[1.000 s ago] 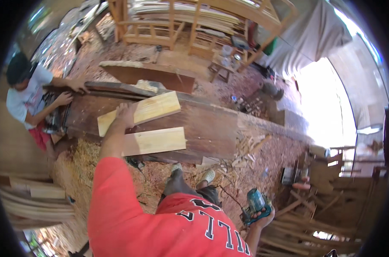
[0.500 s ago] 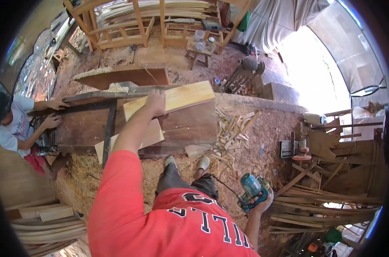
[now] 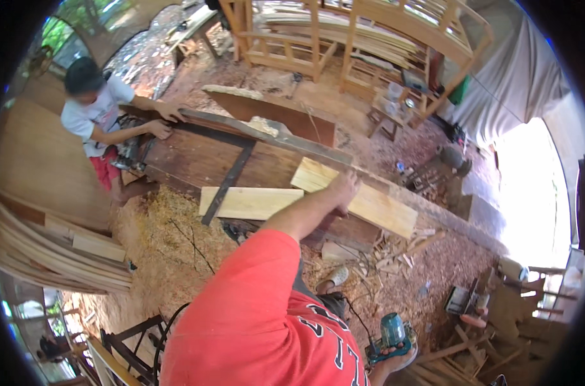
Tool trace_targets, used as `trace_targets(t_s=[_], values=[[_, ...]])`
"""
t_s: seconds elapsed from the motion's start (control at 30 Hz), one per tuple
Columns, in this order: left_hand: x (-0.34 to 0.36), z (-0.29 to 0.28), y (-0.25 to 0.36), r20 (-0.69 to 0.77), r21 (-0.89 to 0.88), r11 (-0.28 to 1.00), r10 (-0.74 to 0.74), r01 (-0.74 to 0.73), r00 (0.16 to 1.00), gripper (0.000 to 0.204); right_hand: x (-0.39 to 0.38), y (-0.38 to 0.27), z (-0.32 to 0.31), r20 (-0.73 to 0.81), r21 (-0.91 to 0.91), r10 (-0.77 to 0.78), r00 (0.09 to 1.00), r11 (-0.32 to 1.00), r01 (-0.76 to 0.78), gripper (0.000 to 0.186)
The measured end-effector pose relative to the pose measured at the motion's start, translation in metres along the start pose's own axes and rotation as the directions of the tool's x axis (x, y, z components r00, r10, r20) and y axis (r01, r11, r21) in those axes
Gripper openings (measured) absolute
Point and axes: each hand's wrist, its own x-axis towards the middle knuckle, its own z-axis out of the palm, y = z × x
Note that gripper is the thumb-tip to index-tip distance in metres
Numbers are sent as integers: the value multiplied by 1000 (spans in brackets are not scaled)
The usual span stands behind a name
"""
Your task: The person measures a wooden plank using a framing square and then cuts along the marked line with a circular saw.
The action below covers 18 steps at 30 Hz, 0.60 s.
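My left hand [image 3: 344,190] is closed on a pale board [image 3: 386,209] lying on a long brown wooden workbench [image 3: 186,157]. A second pale board [image 3: 254,202] lies to its left, crossed by a dark narrow strip [image 3: 231,183] that belongs to an angled dark piece. At the lower right my right hand [image 3: 395,357] grips a teal corded power tool [image 3: 392,331] held off the bench.
A co-worker [image 3: 96,112] stands at the bench's left end, both hands on the dark piece. Wooden frames [image 3: 286,48], a small stool [image 3: 382,119] and a leaning brown panel [image 3: 279,119] stand beyond. Curved planks [image 3: 57,257] lie left; offcuts [image 3: 408,254] lie by the bench's right end.
My left hand has shifted the board rightward and turned it along the bench. The dark strip has come across the other board. My view has swung round.
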Motion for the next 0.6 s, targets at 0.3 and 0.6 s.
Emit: trace_targets(t_s=[0.3, 0.6], values=[[-86, 58, 7, -202, -387, 887, -348, 252, 915, 123, -21, -26, 55, 9, -68, -67, 998, 995, 68, 55], [-215, 81, -29, -102, -321, 859, -449, 398, 888, 127, 35, 2, 36, 111, -92, 76, 991, 994, -66, 54]])
